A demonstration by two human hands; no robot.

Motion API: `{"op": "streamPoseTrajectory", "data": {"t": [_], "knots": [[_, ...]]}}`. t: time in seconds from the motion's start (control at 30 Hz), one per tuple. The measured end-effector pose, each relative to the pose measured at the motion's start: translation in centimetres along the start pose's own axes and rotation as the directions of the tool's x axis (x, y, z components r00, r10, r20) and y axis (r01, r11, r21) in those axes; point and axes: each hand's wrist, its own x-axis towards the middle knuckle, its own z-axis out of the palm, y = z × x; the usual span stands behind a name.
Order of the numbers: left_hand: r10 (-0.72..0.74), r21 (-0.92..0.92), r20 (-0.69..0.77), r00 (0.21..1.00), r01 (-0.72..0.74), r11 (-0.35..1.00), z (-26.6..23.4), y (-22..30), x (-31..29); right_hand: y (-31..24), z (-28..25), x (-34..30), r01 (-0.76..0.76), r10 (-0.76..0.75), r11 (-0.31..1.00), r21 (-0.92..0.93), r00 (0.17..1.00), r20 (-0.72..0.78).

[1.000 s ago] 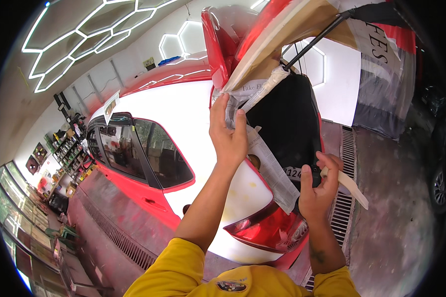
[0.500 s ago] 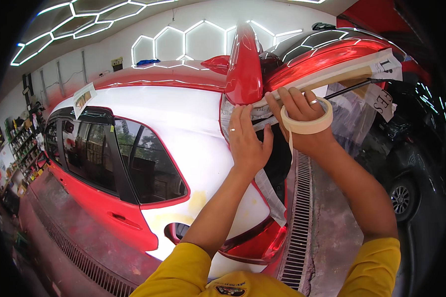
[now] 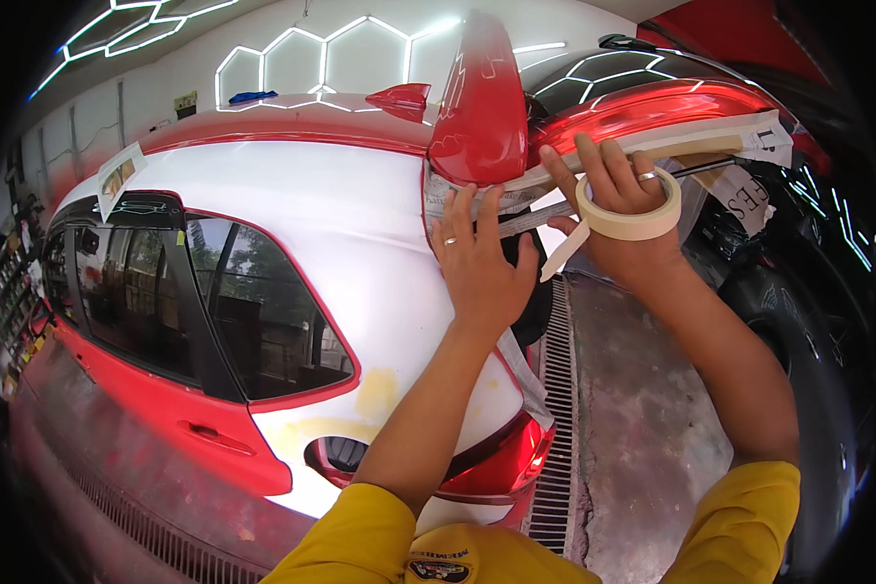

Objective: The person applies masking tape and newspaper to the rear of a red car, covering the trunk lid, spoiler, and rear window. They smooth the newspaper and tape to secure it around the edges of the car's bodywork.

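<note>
My left hand [image 3: 482, 263] lies with fingers stretched out on newspaper [image 3: 441, 204] at the rear top corner of a car with white and red panels [image 3: 360, 224]. A cream masking tape roll [image 3: 642, 228] hangs around the fingers of my right hand [image 3: 613, 180], its loose end dangling toward my left hand. My right fingertips are raised and spread near the paper-edged underside of the raised red tailgate [image 3: 642, 112]. Just above my left fingers stands a glossy red spoiler part [image 3: 477, 117]. Whether my right fingertips touch the tailgate edge, I cannot tell.
Printed paper masking [image 3: 745, 200] hangs off the tailgate's right side. A dark vehicle [image 3: 808, 321] stands at the right. A floor grate [image 3: 553, 419] runs behind the car's rear. Stocked shelves [image 3: 10, 282] line the far left.
My right hand has moved slightly away from my left, and its fingers have straightened. The tape's loose end now swings out broader. My left hand stays at the corner; the view has shifted.
</note>
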Motion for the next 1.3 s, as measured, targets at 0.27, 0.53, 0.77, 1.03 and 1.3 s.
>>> {"op": "streamPoseTrajectory", "data": {"t": [0.27, 0.53, 0.77, 1.03, 1.3], "knots": [[0.001, -0.125, 0.003, 1.0, 0.0, 0.992, -3.0, -0.4, 0.4, 14.7, -6.2, -4.8, -0.094, 0.139, 0.944, -0.317, 0.983, 0.122], [-0.365, -0.411, 0.068, 0.928, 0.36, 0.837, -7.5, -0.5, -4.2, 19.6, -9.3, -8.5, -0.42, 0.529, 0.772, -0.477, 0.84, 0.116], [-0.092, 0.003, 0.293, 0.952, 0.095, 0.995, 0.0, -1.9, 1.3, -4.2, -15.2, -18.3, -0.596, 0.64, 0.74, 0.312, 0.767, -0.052], [-0.351, -0.009, 0.733, 0.583, 0.524, 0.852, 2.1, -1.8, 6.5, -11.4, -7.3, -31.2, -0.83, 0.747, 0.183, 0.527, 0.466, 0.474], [-0.501, 0.202, 0.821, 0.274, 0.68, 0.705, 3.9, -2.6, 10.2, -11.6, -2.2, -38.1, -0.634, 0.243, -0.449, 0.629, 0.591, 0.769]]}}
